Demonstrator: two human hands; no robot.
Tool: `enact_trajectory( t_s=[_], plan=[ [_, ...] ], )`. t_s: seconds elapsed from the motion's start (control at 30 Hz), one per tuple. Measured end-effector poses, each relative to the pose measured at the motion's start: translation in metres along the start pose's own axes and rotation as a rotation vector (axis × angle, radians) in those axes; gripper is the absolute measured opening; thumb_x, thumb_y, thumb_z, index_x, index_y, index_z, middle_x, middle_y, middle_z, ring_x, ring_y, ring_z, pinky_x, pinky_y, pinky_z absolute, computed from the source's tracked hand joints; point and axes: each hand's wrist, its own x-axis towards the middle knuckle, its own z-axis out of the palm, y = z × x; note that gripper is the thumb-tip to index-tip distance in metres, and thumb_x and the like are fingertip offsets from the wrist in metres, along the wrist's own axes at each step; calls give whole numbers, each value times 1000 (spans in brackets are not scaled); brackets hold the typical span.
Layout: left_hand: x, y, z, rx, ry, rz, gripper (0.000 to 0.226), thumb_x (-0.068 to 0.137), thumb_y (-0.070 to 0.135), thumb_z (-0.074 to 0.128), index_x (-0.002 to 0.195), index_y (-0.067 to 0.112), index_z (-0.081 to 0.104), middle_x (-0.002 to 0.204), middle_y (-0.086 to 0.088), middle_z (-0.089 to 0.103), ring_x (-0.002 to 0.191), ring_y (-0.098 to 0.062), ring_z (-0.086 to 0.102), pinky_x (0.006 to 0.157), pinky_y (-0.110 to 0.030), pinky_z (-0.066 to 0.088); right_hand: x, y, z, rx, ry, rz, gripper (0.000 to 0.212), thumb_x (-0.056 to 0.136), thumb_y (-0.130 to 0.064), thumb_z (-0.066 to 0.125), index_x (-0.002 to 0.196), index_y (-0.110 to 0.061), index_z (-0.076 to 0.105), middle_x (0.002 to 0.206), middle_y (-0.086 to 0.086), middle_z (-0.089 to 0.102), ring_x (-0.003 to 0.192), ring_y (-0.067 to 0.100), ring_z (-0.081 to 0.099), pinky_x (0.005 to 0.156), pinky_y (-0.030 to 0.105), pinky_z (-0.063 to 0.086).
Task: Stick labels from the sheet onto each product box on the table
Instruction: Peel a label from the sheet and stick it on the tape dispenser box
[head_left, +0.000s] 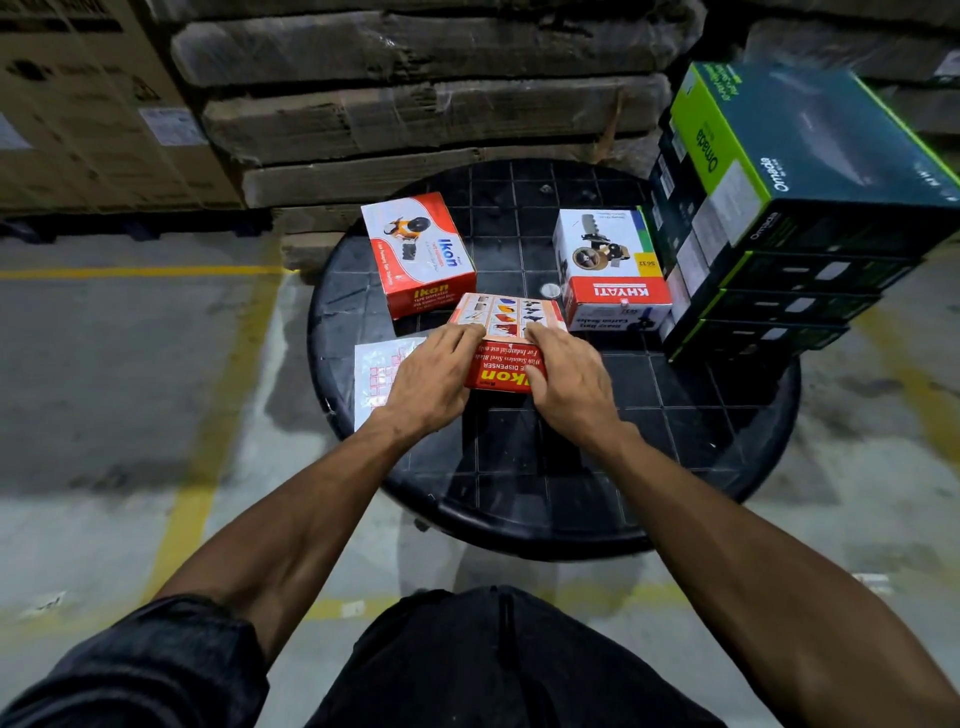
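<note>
Red Ikon box upside-down text, both hands gripping near edge

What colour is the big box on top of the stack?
Dark teal with lime-green edges, seen in the head view.

One head-worn view looks forward and steeply down, close over a round black table. Both forearms reach in from the bottom edge; floor and stacked cartons fill the far, seemingly wide-angle-bent margins.
</note>
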Motion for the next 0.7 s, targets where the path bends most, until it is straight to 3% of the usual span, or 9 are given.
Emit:
enact_trajectory(
  t_s=[0.2, 0.37, 0.5, 0.7],
  plan=[
    [1, -3, 0, 5, 3, 42, 64, 79, 18, 72, 136, 15, 44, 131, -11, 51, 120, -29, 48, 83, -41, 52, 1, -4, -3, 14, -7, 19, 54, 95, -27, 58, 145, -15, 41, 142, 8, 52, 133, 21, 44, 118, 43, 25],
    [4, -5, 2, -16, 12, 65, 66, 70, 13, 70, 132, 15, 47, 126, -11, 53, 117, -32, 49, 86, -45, 53, 7, -14, -19, 96, 14, 45, 37, 95, -22, 57, 131, -14, 54, 129, 9, 60, 122, 23, 50, 113, 40, 29],
    [7, -3, -3, -16, 18, 60, 68, 68, 12, 73, 132, 13, 50, 127, -11, 54, 117, -32, 50, 86, -43, 53, 21, -15, -31, 169, -75, 71, 21, 93, -25, 59, 114, -24, 55, 124, 2, 60, 111, 23, 56, 94, 44, 48],
    [11, 3, -10, 0, 22, 76, 67, 70, 14, 73, 132, 12, 50, 128, -12, 55, 116, -32, 52, 90, -43, 51, 35, -15, -50, 143, -273, 16, 12, 95, -26, 59, 104, -24, 52, 121, 0, 57, 105, 18, 56, 88, 45, 54]
  ],
)
